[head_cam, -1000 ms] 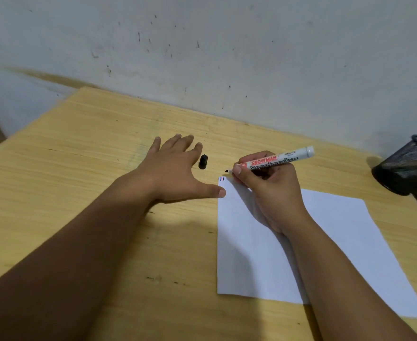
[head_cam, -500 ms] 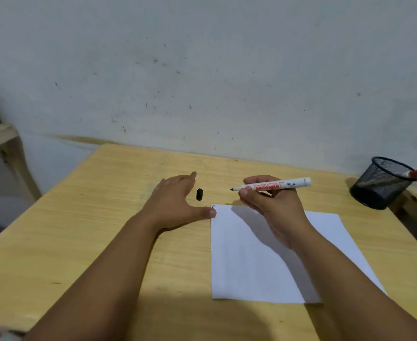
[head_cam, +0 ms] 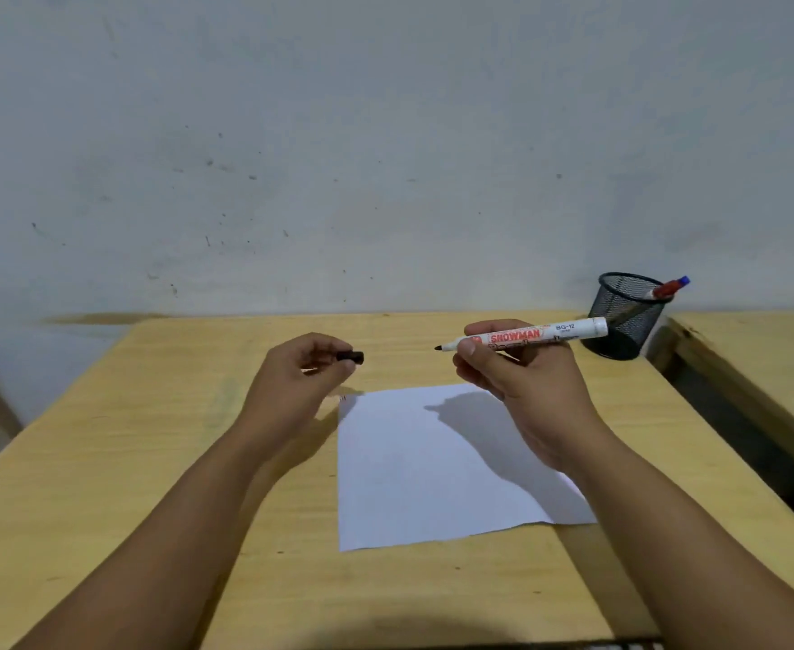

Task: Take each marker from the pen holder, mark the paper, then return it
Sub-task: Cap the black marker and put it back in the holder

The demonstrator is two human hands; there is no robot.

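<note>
My right hand (head_cam: 521,382) holds a white marker (head_cam: 568,331) level above the far edge of the paper (head_cam: 432,471), its uncapped black tip pointing left. My left hand (head_cam: 299,382) is raised off the table and pinches the small black cap (head_cam: 350,357) between thumb and fingers; the cap faces the marker tip, a short gap apart. The white sheet lies flat on the wooden table (head_cam: 128,462), with small marks at its far left corner (head_cam: 342,398). A black mesh pen holder (head_cam: 625,316) stands at the far right with a red marker (head_cam: 667,289) leaning in it.
A grey, speckled wall runs behind the table. A dark gap (head_cam: 737,429) separates this table from a second wooden table (head_cam: 770,358) on the right. The pen holder stands close to that right edge.
My left hand picked the black cap up off the table and lifted it. My right hand raised the marker off the paper's corner. The view tilted up, so the pen holder now shows fully.
</note>
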